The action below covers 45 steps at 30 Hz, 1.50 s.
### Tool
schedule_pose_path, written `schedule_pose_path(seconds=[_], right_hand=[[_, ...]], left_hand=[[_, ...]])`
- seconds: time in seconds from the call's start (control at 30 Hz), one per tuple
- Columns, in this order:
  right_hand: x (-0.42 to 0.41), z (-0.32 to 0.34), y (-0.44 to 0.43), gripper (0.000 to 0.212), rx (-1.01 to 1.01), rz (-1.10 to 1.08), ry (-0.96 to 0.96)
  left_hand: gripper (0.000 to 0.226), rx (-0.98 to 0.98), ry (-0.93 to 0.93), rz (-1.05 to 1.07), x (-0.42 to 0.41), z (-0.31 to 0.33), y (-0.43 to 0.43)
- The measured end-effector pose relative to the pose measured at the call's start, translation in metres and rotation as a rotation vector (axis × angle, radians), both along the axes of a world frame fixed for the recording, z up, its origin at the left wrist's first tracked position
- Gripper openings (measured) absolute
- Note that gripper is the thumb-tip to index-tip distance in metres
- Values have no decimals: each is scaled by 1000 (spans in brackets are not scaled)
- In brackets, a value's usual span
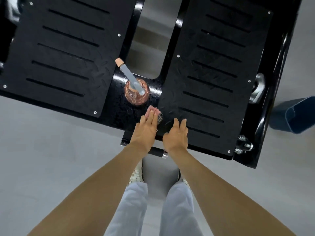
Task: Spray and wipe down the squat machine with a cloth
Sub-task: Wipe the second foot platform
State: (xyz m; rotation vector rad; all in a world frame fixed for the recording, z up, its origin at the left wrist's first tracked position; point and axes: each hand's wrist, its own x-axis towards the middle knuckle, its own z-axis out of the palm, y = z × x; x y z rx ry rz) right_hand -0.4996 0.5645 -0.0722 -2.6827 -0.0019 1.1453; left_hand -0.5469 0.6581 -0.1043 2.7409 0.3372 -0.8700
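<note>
A: Looking straight down on the squat machine [119, 106]: two black tread-patterned foot plates, one left [64, 48] and one right [221, 65], each cut with long slots.

B: One spray bottle [136, 90], amber-tinted with a grey top, stands on the glossy bridge between them.

A: One pink cloth [157, 114] just in front of it, at the right plate's inner edge, under the left hand [144, 132]. The grip is flat, fingers straight and pressed together on the cloth.

B: The right hand [176, 137] rests on the right plate, fingers spread, holding nothing.

A: Smooth grey floor [51, 150], and one dark blue bin [296, 116] stands off to the right.
</note>
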Motion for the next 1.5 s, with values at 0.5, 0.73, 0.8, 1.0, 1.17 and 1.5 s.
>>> schedule_pose_path(seconds=[0.5,0.73,0.8,1.0,1.17,1.5], right_hand=[[94,-4,-4,71,4,74,-90],[154,-7,-10,66,55,161,-99],[169,-10,-17,66,57,198,-110],[223,-17,-35,67,53,212,-168],[280,-20,-29,69,61,200,-191],[353,-31,-17,64,46,218,-265]], left_hand=[[87,70,-48,237,105,4,-7],[84,114,-90,345,163,-3,0],[84,127,-106,376,182,-3,3],[82,109,-140,408,233,-1,16],[79,125,-145,396,275,-2,28],[78,173,-179,353,359,-10,58]])
